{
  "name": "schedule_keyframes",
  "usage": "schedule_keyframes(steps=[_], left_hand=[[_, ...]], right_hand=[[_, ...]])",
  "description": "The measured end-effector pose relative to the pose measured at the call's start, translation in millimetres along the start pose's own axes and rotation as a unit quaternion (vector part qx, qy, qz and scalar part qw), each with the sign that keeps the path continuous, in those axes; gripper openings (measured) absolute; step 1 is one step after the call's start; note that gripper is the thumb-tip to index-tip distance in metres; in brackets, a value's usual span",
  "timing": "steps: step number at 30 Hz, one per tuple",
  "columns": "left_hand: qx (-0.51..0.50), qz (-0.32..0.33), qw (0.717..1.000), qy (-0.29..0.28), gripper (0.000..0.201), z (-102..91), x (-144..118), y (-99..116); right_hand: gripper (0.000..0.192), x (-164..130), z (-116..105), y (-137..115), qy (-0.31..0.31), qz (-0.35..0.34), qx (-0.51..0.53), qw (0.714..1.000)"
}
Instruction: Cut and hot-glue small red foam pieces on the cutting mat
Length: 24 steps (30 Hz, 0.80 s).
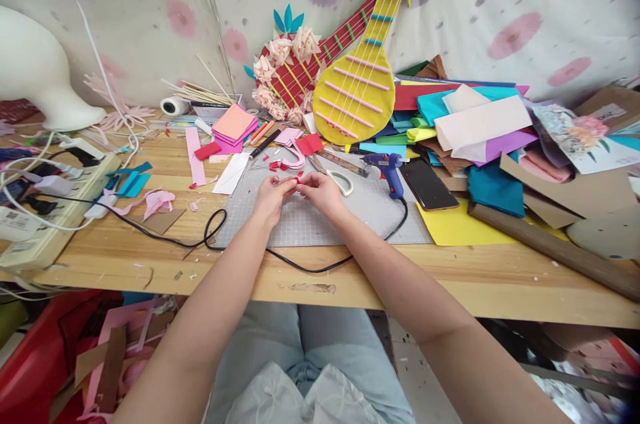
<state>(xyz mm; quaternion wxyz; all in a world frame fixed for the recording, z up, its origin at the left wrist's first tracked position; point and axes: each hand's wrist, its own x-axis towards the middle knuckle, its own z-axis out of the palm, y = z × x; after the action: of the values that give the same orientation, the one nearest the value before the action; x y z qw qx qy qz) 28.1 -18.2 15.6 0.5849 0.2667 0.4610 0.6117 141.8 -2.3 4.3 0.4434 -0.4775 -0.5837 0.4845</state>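
My left hand (273, 197) and my right hand (321, 193) meet over the grey cutting mat (320, 227). Pinched between both sets of fingertips is a small piece of red paper (299, 177); its exact shape is mostly hidden by the fingers. Just beyond them lie small red bits (275, 165) and a curled pink strip (295, 159). Scissors (341, 181) with pale handles rest right beside my right hand. Farther right on the mat stands a blue glue gun (389, 171).
A black phone (429, 184) lies right of the glue gun, whose black cord (320, 271) loops along the front. Behind lean a yellow paper lute (356, 97) and a red one (295, 74) with paper flowers. Stacked coloured paper (480, 124) fills the right; a power strip (65, 211) sits left.
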Motion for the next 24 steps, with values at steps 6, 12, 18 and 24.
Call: schedule_keyframes(steps=[6,12,18,24], left_hand=[[-0.007,-0.020,0.999,-0.026,0.035,-1.4,-0.2,1.3],[-0.019,-0.008,1.000,-0.015,0.038,-1.0,0.3,1.0],[-0.032,-0.007,0.999,0.023,0.037,-3.6,5.6,0.9],[-0.025,0.010,0.999,0.043,0.038,-2.7,6.9,1.9]], right_hand=[[0.012,-1.7,-5.6,-5.9,-0.014,0.061,0.072,0.995],[0.009,-5.4,-4.0,-10.9,-0.054,0.095,0.083,0.990],[0.016,-16.2,-52.9,-27.9,-0.127,0.022,-0.146,0.981],[0.015,-44.4,-179.4,-34.8,-0.084,0.072,-0.343,0.933]])
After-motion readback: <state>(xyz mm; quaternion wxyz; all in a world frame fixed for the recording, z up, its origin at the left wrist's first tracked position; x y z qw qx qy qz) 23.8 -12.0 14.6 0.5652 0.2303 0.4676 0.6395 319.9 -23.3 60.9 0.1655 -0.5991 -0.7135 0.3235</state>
